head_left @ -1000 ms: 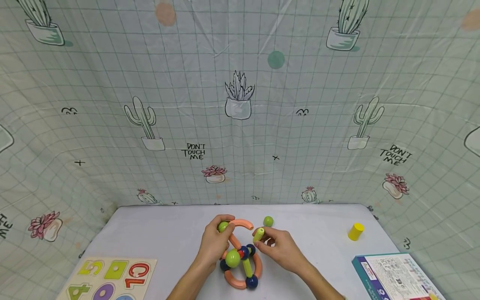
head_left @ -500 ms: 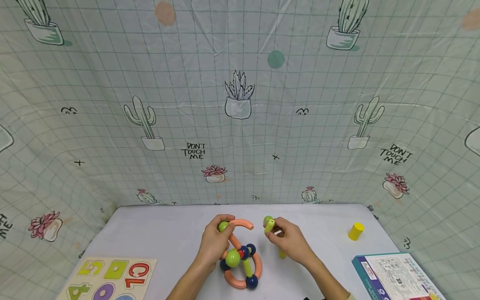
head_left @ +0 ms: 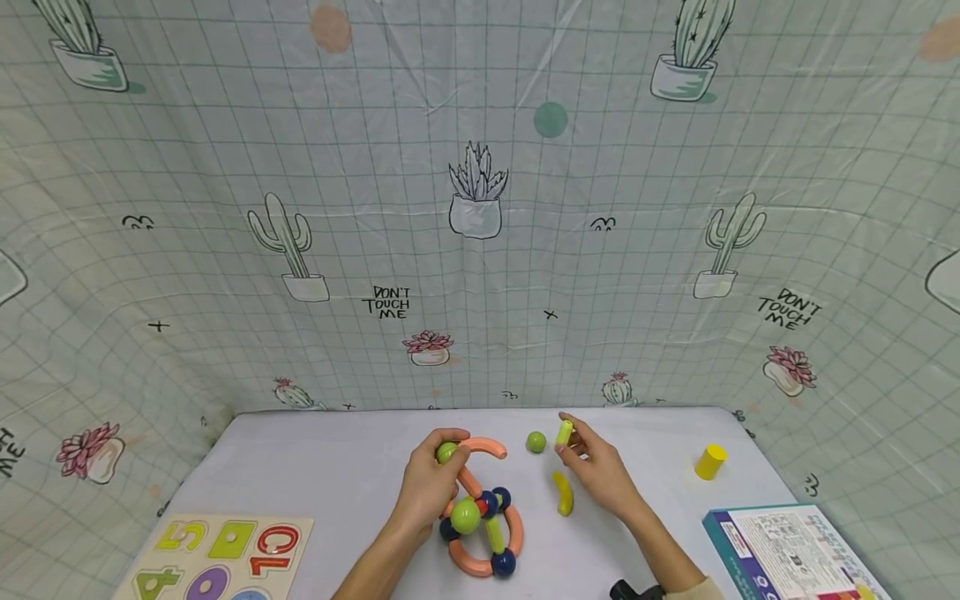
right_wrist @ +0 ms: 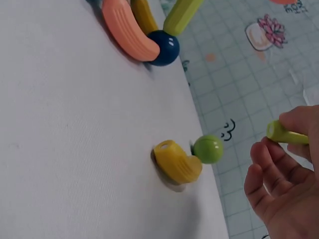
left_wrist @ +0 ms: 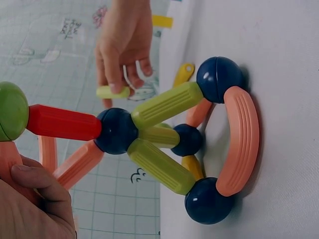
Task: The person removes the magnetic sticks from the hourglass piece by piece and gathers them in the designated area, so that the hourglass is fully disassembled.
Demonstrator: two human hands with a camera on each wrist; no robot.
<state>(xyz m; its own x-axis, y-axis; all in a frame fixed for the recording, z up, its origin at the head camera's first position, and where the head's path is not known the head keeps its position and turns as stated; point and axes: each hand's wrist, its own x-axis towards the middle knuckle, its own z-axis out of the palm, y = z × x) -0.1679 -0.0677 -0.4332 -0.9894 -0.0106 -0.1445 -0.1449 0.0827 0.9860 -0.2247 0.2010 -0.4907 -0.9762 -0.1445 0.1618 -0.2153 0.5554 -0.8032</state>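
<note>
My left hand (head_left: 431,479) grips the upper part of a magnetic ball-and-stick structure, at a green ball (head_left: 446,452) and orange sticks. In the left wrist view, its thumb lies against an orange stick (left_wrist: 12,162). Lower down, the structure has a larger green ball (head_left: 466,517), a red stick (left_wrist: 65,122), green sticks (left_wrist: 167,104), navy balls (left_wrist: 117,130) and curved orange sticks (left_wrist: 242,142) resting on the table. To the right, my right hand (head_left: 600,471) pinches a short light-green stick (head_left: 564,432) between thumb and fingers, apart from the structure.
A loose green ball (head_left: 536,442) and a curved yellow stick (head_left: 563,493) lie between structure and right hand. A yellow cylinder (head_left: 711,462) stands farther right. A boxed set (head_left: 787,546) lies front right, a number puzzle board (head_left: 296,542) front left. Patterned cloth (head_left: 480,333) hangs behind the table.
My right hand has moved right and away from the structure with the light-green stick, uncovering the curved yellow stick. My left hand and the structure stay in place.
</note>
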